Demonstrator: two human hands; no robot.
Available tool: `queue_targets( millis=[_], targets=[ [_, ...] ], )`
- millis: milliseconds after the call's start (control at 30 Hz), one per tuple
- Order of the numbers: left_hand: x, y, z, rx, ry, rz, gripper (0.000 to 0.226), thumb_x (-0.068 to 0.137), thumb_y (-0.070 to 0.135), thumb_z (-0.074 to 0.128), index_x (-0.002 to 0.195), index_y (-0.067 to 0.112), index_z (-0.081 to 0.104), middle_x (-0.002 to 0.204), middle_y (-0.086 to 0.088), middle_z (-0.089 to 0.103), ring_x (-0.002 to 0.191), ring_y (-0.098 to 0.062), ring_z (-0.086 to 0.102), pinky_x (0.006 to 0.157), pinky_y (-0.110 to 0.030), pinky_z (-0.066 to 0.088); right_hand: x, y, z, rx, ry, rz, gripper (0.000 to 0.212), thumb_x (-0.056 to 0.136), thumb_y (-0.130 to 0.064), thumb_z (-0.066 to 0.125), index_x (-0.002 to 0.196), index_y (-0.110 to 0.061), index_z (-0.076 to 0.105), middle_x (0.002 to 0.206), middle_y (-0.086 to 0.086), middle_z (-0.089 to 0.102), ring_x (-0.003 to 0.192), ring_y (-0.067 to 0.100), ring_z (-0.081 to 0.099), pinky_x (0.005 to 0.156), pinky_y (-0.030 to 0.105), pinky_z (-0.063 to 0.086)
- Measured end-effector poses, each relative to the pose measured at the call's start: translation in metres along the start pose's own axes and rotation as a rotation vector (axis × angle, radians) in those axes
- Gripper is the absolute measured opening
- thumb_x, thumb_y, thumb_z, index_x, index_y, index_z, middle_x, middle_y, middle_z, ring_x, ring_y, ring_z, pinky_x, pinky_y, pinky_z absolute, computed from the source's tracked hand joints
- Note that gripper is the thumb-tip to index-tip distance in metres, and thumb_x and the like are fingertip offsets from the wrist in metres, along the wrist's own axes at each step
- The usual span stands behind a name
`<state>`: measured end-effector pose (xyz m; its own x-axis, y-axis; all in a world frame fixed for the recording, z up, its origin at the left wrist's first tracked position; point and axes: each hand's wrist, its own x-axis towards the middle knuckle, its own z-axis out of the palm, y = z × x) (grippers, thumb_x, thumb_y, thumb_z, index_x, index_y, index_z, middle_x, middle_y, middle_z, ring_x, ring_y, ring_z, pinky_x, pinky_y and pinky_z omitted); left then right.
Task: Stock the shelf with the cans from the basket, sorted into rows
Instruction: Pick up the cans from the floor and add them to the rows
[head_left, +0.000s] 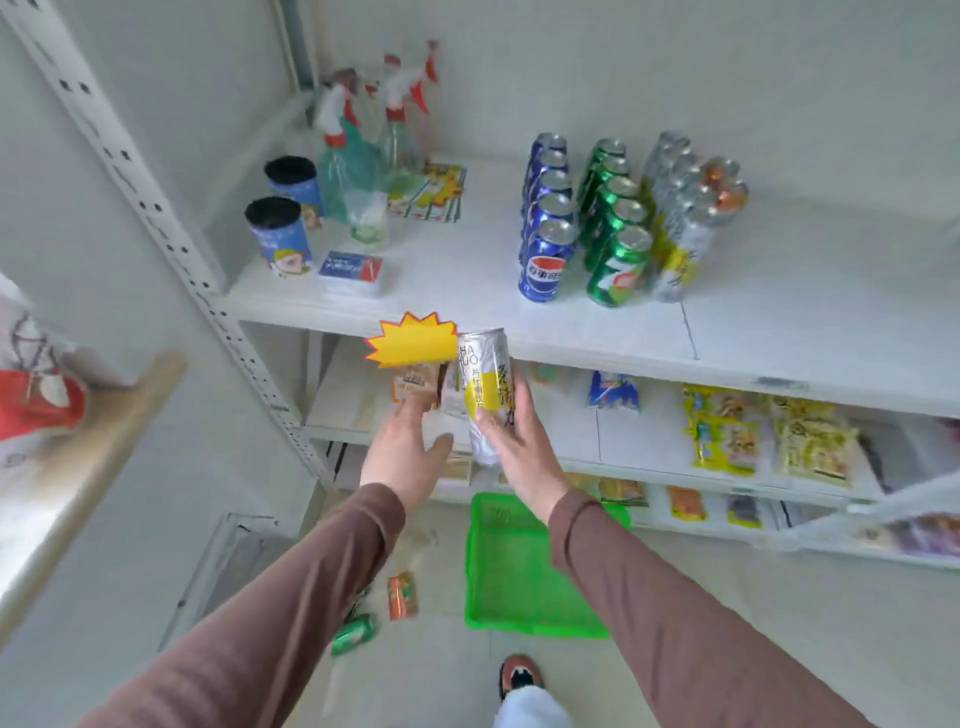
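My right hand (519, 452) grips a tall white and yellow can (485, 384) upright, just below the front edge of the top shelf (467, 291). Close beside the can on its left is my left hand (405, 452), fingers straight and holding nothing. The shelf holds three rows running front to back: blue Pepsi cans (545, 244), green 7up cans (618, 249) and white and yellow cans (680, 228). Two orange cans (727, 187) stand at the back right. The green basket (519, 571) lies on the floor under my arms, and I see no cans in it.
Spray bottles (363, 145), two blue tubs (280, 234) and a card pack (350, 270) fill the shelf's left end. A yellow starburst tag (410, 340) hangs at its edge. Snack packets (727, 431) line the lower shelves. A green can (353, 634) and an orange packet (402, 595) lie on the floor.
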<state>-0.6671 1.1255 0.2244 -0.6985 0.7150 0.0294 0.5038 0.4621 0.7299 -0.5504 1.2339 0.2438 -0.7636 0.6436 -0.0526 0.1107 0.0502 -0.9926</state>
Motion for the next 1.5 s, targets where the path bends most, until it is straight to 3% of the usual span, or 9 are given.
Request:
queue_targets(
  millis=[133, 233, 433, 600, 767, 967, 1167, 1300, 1500],
  targets=[
    [0.015, 0.056, 0.013, 0.002, 0.003, 0.144, 0.045, 0.083, 0.013, 0.066, 0.126, 0.008, 0.052, 0.123, -0.009, 0.059, 0.116, -0.027, 0.054, 0.098, -0.037, 0.042, -0.003, -0.027, -0.057, 0.006, 0.040, -0.060, 0.075, 0.101, -0.009, 0.055, 0.159, -0.028, 0.011, 0.151, -0.015, 0.040, 0.136, -0.004, 0.042, 0.114, 0.021, 0.032],
    [0.029, 0.098, 0.039, -0.002, 0.000, 0.221, 0.047, 0.082, 0.014, 0.066, 0.127, 0.010, 0.052, 0.123, -0.006, 0.058, 0.116, -0.024, 0.054, 0.099, -0.034, 0.042, 0.003, -0.029, -0.104, 0.021, 0.134, -0.069, 0.077, 0.100, -0.007, 0.057, 0.160, -0.023, 0.013, 0.157, -0.003, 0.035, 0.142, 0.009, 0.039, 0.120, 0.033, 0.031],
    [0.069, 0.185, 0.112, -0.033, -0.045, 0.269, 0.048, 0.085, 0.017, 0.063, 0.130, 0.016, 0.048, 0.127, -0.001, 0.056, 0.118, -0.018, 0.053, 0.100, -0.035, 0.043, 0.029, -0.009, -0.218, -0.042, 0.295, -0.087, 0.051, 0.088, -0.009, 0.072, 0.132, -0.022, 0.050, 0.116, 0.006, 0.066, 0.102, 0.014, 0.066, 0.091, 0.037, 0.054],
    [0.100, 0.221, 0.157, -0.023, -0.061, 0.219, 0.048, 0.087, 0.019, 0.063, 0.132, 0.015, 0.047, 0.129, -0.003, 0.056, 0.120, -0.019, 0.051, 0.102, -0.034, 0.042, 0.066, 0.002, -0.273, -0.101, 0.346, -0.067, 0.052, 0.078, -0.022, 0.079, 0.123, -0.023, 0.054, 0.108, -0.006, 0.069, 0.096, 0.010, 0.067, 0.082, 0.037, 0.059],
    [0.124, 0.228, 0.177, 0.001, -0.070, 0.138, 0.049, 0.087, 0.021, 0.063, 0.133, 0.014, 0.046, 0.129, -0.004, 0.055, 0.120, -0.020, 0.051, 0.103, -0.035, 0.042, 0.108, 0.011, -0.286, -0.145, 0.381, -0.091, 0.053, 0.073, -0.025, 0.080, 0.119, -0.021, 0.054, 0.101, -0.017, 0.066, 0.088, -0.008, 0.062, 0.076, 0.018, 0.051],
    [0.142, 0.225, 0.184, 0.026, -0.071, 0.092, 0.050, 0.086, 0.021, 0.064, 0.132, 0.014, 0.047, 0.127, -0.005, 0.056, 0.119, -0.022, 0.052, 0.102, -0.037, 0.043, 0.132, 0.023, -0.285, -0.175, 0.408, -0.077, 0.055, 0.075, -0.020, 0.083, 0.121, -0.022, 0.052, 0.112, -0.001, 0.065, 0.092, -0.005, 0.061, 0.073, 0.011, 0.046],
    [0.148, 0.222, 0.189, 0.038, -0.075, 0.079, 0.049, 0.086, 0.021, 0.064, 0.131, 0.015, 0.047, 0.127, -0.004, 0.056, 0.119, -0.022, 0.052, 0.101, -0.037, 0.043, 0.134, 0.033, -0.286, -0.223, 0.378, -0.095, 0.072, 0.078, -0.019, 0.081, 0.138, -0.023, 0.042, 0.129, 0.001, 0.055, 0.114, 0.017, 0.057, 0.092, 0.029, 0.050],
    [0.150, 0.220, 0.191, 0.044, -0.075, 0.071, 0.050, 0.086, 0.022, 0.064, 0.132, 0.016, 0.047, 0.127, -0.004, 0.057, 0.119, -0.021, 0.052, 0.102, -0.036, 0.043, 0.133, 0.042, -0.288, -0.316, 0.383, -0.074, 0.062, 0.077, -0.019, 0.082, 0.126, -0.012, 0.045, 0.118, 0.005, 0.059, 0.109, 0.026, 0.057, 0.092, 0.043, 0.050],
    [0.150, 0.220, 0.193, 0.019, -0.077, 0.053, 0.050, 0.086, 0.021, 0.064, 0.133, 0.016, 0.046, 0.127, -0.004, 0.056, 0.119, -0.022, 0.052, 0.102, -0.037, 0.043, 0.143, 0.041, -0.286, -0.399, 0.422, -0.041, 0.054, 0.080, -0.019, 0.078, 0.123, -0.012, 0.047, 0.102, -0.004, 0.052, 0.108, 0.026, 0.050, 0.084, 0.038, 0.047]
  ],
)
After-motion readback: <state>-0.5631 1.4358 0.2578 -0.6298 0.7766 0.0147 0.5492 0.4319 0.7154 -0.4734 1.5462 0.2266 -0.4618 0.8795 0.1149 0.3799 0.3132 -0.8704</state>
